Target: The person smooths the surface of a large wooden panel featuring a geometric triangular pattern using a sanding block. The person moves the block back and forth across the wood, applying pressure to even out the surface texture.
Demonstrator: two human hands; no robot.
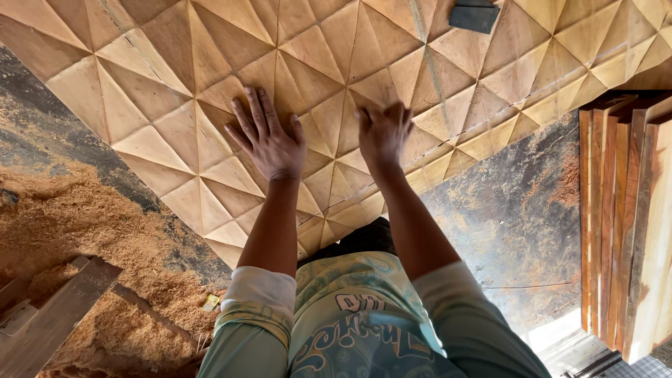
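Note:
A large wooden panel (pixel 175 84) carved into raised triangular facets fills the upper part of the head view. My left hand (pixel 267 138) lies flat on it with fingers spread, palm down. My right hand (pixel 383 131) presses on the panel just to the right, its fingers curled down against the wood; whether something is under them I cannot tell. Both forearms reach up from my patterned green shirt at the bottom.
A dark block (pixel 474 15) rests on the panel at the top edge. Sawdust (pixel 63 210) covers the dark floor at the left, with wood offcuts (pixel 49 315) at the lower left. Planks (pixel 623 224) stand stacked on edge at the right.

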